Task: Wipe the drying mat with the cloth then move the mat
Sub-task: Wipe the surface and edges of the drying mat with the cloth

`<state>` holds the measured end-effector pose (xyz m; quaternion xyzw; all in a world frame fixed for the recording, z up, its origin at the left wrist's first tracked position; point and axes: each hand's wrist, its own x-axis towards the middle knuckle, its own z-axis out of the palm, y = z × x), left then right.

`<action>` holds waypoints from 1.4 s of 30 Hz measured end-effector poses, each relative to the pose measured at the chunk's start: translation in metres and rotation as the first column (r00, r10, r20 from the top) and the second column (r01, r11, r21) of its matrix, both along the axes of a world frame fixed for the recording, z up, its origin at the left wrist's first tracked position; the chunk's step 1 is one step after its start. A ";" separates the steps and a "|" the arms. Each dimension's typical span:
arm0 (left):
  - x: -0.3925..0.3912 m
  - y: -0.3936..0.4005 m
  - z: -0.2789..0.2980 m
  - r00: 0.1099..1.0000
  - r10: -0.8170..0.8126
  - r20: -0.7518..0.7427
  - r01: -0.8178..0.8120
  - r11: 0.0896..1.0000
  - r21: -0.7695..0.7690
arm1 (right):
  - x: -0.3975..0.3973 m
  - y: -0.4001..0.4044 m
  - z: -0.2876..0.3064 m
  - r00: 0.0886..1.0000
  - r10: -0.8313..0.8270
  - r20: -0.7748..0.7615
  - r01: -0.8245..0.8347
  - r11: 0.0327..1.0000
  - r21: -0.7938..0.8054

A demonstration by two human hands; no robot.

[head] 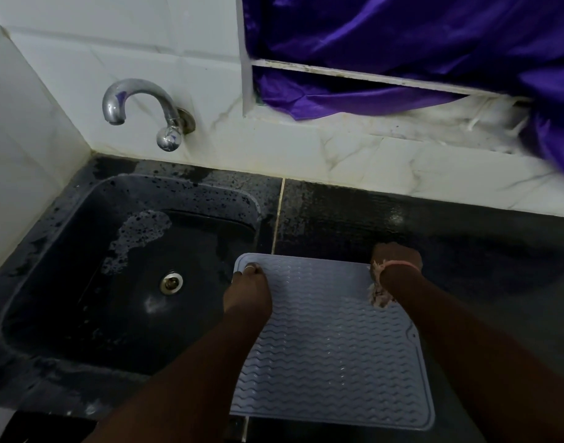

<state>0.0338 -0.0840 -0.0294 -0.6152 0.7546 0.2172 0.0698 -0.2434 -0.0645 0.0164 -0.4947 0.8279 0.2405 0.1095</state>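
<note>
Drying mat (332, 346) flat on counter | left hand (247, 292) presses far-left corner | right hand (397, 260) grips cloth (378, 290) at far-right edge

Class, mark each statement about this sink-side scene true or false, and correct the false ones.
1. The drying mat lies on the dark counter right of the sink. True.
2. The left hand rests on the mat's far left corner. True.
3. The right hand is empty. False: it grips a frayed cloth.
4. Water runs from the tap. False: no stream shows.
5. The mat is red. False: it is pale blue-grey.
</note>
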 end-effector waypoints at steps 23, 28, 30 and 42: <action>0.019 0.009 -0.026 0.896 0.295 -0.331 -0.284 0.955 0.083 | 0.163 -0.060 -0.028 0.959 0.232 0.163 -0.194 0.956 -0.218; 0.029 -0.001 -0.030 0.841 0.387 -0.377 -0.350 0.922 0.166 | 0.207 -0.080 -0.034 0.935 0.334 0.119 -0.300 0.924 -0.236; 0.026 -0.009 -0.033 0.840 0.387 -0.380 -0.344 0.922 0.178 | 0.220 -0.087 -0.034 0.921 0.371 0.117 -0.334 0.908 -0.254; 0.040 0.008 -0.035 0.700 0.544 -0.462 -0.485 0.837 0.251 | 0.164 -0.052 -0.025 0.605 0.205 0.770 0.124 0.930 -0.345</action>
